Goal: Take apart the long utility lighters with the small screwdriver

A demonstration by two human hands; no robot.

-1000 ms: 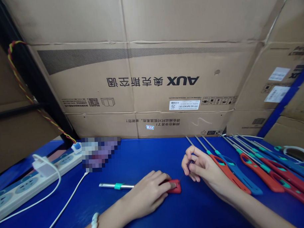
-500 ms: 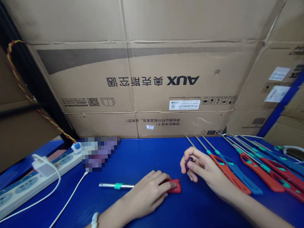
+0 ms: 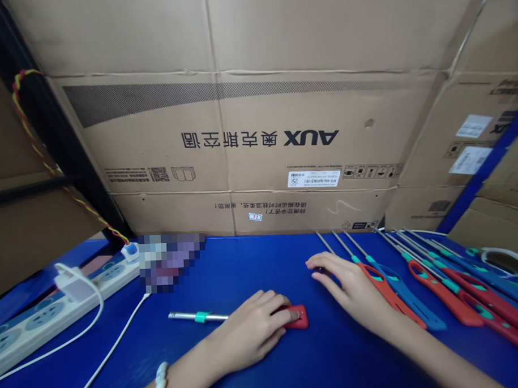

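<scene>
I see soft light on cardboard (image 3: 256, 103); black post (image 3: 66, 144) in gloom; faint sheen on blue tabletop (image 3: 248, 268); pixelated patch (image 3: 172, 262) left; edges stretched.

The centre lighter (image 3: 304, 324) is coloured red, silver and green, the counter (image 3: 261, 264) blue, and the brown cardboard (image 3: 260, 112) dark-meshed.

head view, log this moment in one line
left hand: holding red lighter on blue table | right hand: dark object, mostly hidden | other lighters: right side
</scene>
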